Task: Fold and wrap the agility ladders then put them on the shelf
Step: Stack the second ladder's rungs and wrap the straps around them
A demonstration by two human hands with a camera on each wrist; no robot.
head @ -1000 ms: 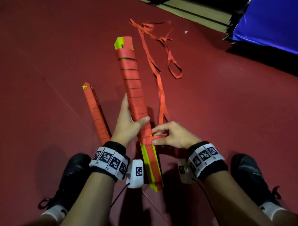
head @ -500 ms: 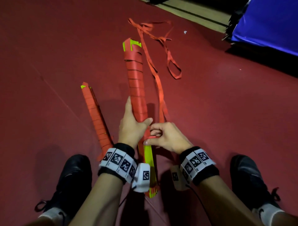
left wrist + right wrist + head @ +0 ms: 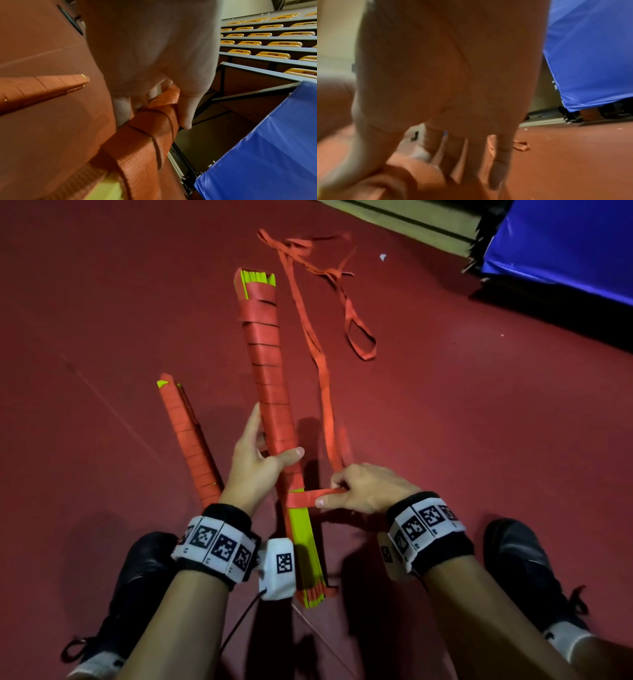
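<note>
A: Underfoot, a dark red floor (image 3: 479,440). Far right, a blue mat (image 3: 565,244) with grey tiers of yellow seats (image 3: 272,33) behind it.

B: And the task's things?

A: In the middle, a long ladder bundle (image 3: 270,392) of yellow-green rungs, held tilted above the floor, wound in orange strap for most of its length, bare at the near end. Left of it, flat on the floor, a second wrapped bundle (image 3: 188,440), thinner, fully bound. Trailing off beyond, the loose strap (image 3: 308,313), looped and tangled on the floor, well apart from both shoes (image 3: 524,570).

B: Hands?

A: Left hand (image 3: 255,463) clamped round the wrapped part of the ladder bundle, thumb across the front, fingers behind. Right hand (image 3: 363,489) just beside the bundle, thumb and fingers pinching a taut run of strap drawn sideways from the last wrap. Right wrist view too blurred to add more.
</note>
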